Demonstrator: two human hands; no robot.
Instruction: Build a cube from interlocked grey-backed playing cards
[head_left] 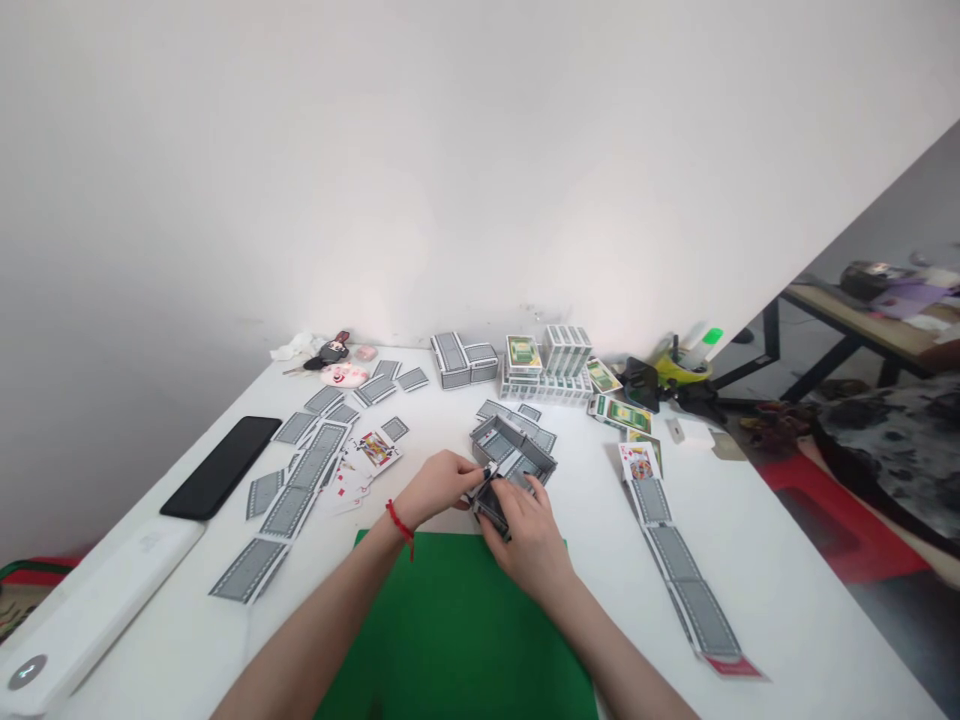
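An open box-like frame built from grey-backed playing cards (496,440) stands on the white table, just beyond the green mat. My left hand (441,486) has its thumb and fingers closed on the near left edge of this frame. On the frame's near side, my right hand (531,532) grips a wall, thumb in front and fingers over the inside. The fingers cover the spot where both hands meet, so how the cards join there is hidden. Flat grey-backed cards (541,434) lie behind the frame.
A green mat (450,630) lies under my forearms. Card strips run along the left (291,510) and right (679,555). Face-up cards (375,450) lie left. Farther back stand card blocks (454,362) and stacked green-white card boxes (566,352). A phone (223,468) rests at left.
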